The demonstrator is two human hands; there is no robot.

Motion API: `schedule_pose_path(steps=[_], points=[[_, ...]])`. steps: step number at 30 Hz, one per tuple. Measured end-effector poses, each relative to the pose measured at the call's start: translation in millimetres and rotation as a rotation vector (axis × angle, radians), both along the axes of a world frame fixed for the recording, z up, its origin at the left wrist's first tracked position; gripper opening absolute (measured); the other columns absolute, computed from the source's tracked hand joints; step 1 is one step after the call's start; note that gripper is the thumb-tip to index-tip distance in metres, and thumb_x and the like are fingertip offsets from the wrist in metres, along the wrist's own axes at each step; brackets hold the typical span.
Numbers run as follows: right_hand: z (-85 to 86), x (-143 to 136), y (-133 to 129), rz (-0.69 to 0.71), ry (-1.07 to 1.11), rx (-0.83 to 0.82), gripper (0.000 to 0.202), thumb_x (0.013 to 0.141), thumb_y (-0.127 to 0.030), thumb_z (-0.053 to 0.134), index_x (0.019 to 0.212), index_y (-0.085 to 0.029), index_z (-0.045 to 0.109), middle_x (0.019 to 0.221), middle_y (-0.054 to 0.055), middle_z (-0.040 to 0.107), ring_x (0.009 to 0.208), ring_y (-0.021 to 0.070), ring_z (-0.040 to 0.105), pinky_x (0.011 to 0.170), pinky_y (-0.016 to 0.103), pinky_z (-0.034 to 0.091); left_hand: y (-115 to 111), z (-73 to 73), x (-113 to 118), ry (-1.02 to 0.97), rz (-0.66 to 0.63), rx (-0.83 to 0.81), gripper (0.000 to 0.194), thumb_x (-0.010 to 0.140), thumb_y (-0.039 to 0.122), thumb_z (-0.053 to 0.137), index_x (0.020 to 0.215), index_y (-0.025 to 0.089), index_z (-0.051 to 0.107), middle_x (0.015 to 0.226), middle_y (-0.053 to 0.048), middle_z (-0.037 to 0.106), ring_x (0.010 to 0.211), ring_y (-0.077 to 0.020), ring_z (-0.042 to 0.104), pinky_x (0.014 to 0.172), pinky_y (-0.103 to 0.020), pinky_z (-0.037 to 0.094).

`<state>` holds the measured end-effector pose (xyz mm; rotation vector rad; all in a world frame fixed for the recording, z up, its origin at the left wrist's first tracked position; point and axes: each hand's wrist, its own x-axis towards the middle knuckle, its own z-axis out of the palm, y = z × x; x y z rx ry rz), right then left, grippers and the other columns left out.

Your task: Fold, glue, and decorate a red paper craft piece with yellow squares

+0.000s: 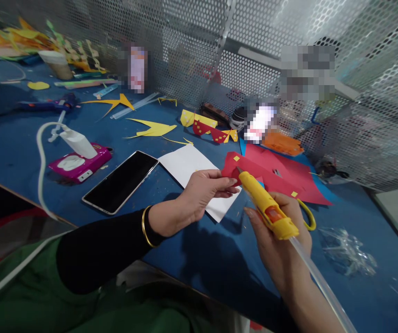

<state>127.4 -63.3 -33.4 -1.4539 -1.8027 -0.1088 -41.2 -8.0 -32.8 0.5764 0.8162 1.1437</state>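
My left hand (204,192) pinches the edge of a red paper piece (233,161) between thumb and fingers. Small yellow squares are stuck on that piece. In my right hand (282,252) is a yellow glue gun (268,203), its nozzle pointing at the red piece close to my left fingertips. Whether the nozzle touches the paper I cannot tell. A long clear glue stick (319,277) runs out of the gun's back end. Under my left hand lies a white sheet (188,162). Red sheets (310,185) lie beyond, with a yellow scissor handle (308,215) beside my right hand.
A black phone (121,182) and a magenta power socket (79,164) with a white plug (78,142) lie left. Behind are yellow paper cut-outs (155,128), a blue glue gun (46,105) and a perforated metal screen (185,46). Crumpled clear plastic (350,254) lies right.
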Motion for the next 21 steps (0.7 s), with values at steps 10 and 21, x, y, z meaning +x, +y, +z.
schedule_pose_path(steps=[10, 21], points=[[-0.2, 0.7, 0.4, -0.002, 0.0, -0.001, 0.036, 0.085, -0.057, 0.066, 0.102, -0.025, 0.061, 0.084, 0.002, 0.066, 0.067, 0.018, 0.061, 0.059, 0.03, 0.045, 0.7, -0.6, -0.3, 0.005, 0.003, -0.004, 0.006, 0.079, 0.008, 0.076, 0.076, 0.013, 0.077, 0.069, -0.004, 0.075, 0.064, -0.011, 0.071, 0.069, -0.022, 0.054], [-0.8, 1.1, 0.3, 0.007, -0.049, -0.001, 0.033, 0.087, -0.054, 0.064, 0.104, -0.026, 0.059, 0.084, 0.0, 0.065, 0.067, 0.0172, 0.061, 0.059, 0.029, 0.044, 0.5, -0.5, -0.5, 0.003, 0.008, -0.005, 0.003, 0.077, 0.01, 0.078, 0.077, 0.013, 0.077, 0.071, -0.004, 0.076, 0.065, -0.0121, 0.071, 0.073, -0.025, 0.054]])
